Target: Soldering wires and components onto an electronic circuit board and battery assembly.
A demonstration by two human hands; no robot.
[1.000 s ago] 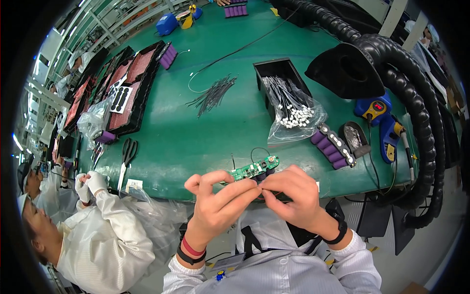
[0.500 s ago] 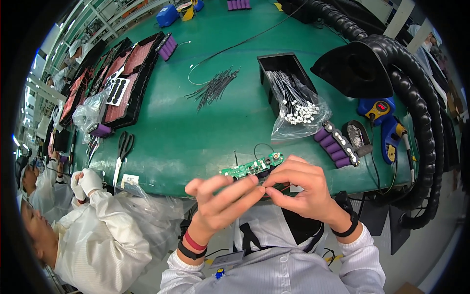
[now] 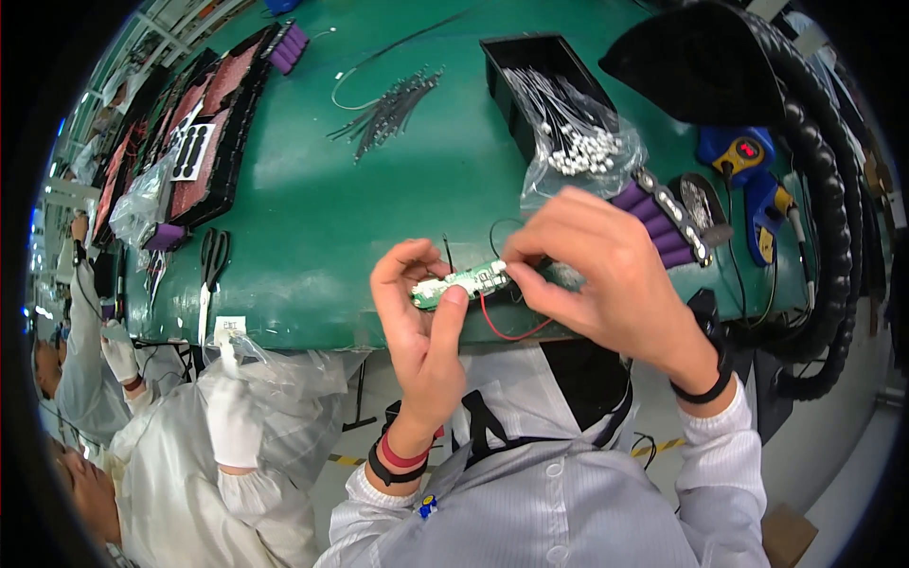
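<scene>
My left hand (image 3: 421, 308) grips a narrow green circuit board (image 3: 462, 286) near the table's front edge, its thumb across the near side and fingers behind. At the board's right end my right hand (image 3: 597, 270) has thumb and forefinger pinched together; what lies between them is too small to make out. A red wire (image 3: 507, 333) curves from the board below the right fingers. One dark wire (image 3: 448, 248) sticks up from the board's far side, and another loops up near the right fingertips.
A black bin (image 3: 535, 59) holds white-tipped cables (image 3: 582, 150) in a plastic bag. Loose black wires (image 3: 393, 109) lie mid-table. Purple battery packs (image 3: 663, 222), a soldering station (image 3: 739, 151) and black ducting (image 3: 824, 189) stand right. Scissors (image 3: 210, 275) lie left, near a gloved co-worker (image 3: 237, 417).
The board has tilted and turned in my left hand, whose thumb now shows on its face. My right hand has risen over the board's right end. The red wire shows more; the view has shifted.
</scene>
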